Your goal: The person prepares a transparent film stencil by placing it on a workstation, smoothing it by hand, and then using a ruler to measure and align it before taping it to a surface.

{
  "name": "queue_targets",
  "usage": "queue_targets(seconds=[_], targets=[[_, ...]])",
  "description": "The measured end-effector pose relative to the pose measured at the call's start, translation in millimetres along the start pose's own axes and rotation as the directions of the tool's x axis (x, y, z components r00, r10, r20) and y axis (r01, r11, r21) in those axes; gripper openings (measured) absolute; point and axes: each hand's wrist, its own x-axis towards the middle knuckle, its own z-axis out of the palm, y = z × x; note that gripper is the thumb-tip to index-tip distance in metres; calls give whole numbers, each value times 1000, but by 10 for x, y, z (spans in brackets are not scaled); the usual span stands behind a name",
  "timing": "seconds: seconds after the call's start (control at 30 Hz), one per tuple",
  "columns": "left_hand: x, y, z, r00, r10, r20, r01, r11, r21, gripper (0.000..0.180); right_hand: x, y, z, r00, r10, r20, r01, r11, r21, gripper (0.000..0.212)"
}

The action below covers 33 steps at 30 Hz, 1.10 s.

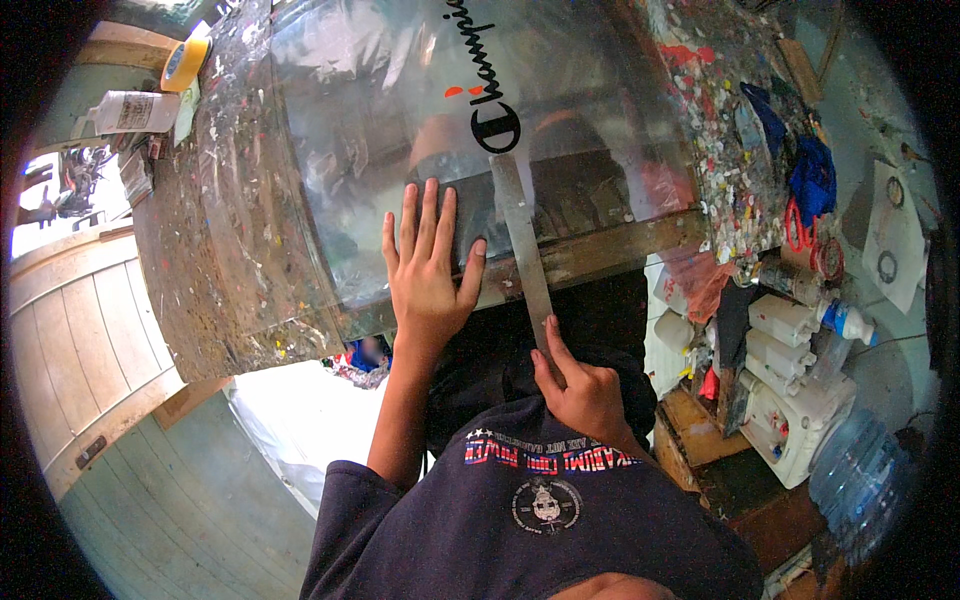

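Note:
My left hand (430, 275) lies flat with its fingers spread on a clear, glossy sheet (345, 150) near the table's front edge. In my right hand (588, 395), at the lower end and just off that edge, is a long steel ruler (524, 240). The ruler points away from me across the sheet, its far end close to the black lettering (496, 126) with small orange-red marks beside it. Reflections show in the sheet's surface. Whether the ruler presses on the sheet or hovers just above it, I cannot tell.
Paint specks cover the worn wooden table (225, 230). A yellow tape roll (186, 64) and a whitish plastic bottle (135, 112) are at the far left. Red-handled scissors (795, 225) hang by a blue cloth (812, 180) on the right. Plastic jugs (790, 420) stand below, beside a large blue water bottle (860, 465).

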Motion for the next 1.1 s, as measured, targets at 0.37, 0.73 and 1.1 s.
queue_targets(seconds=[0.37,0.73,1.1], targets=[[1,-10,-6,1000,0,-12,0,1000,6,61,6,39,-7,986,-119,-119,129,989,79,58],[551,130,-568,978,175,-111,-186,978,-98,59,706,-88,-609,968,-97,-231,117,990,73,64],[2441,-603,-456,939,339,56,-342,909,239,58,2873,-490,-605,991,-131,-16,131,990,47,59]])
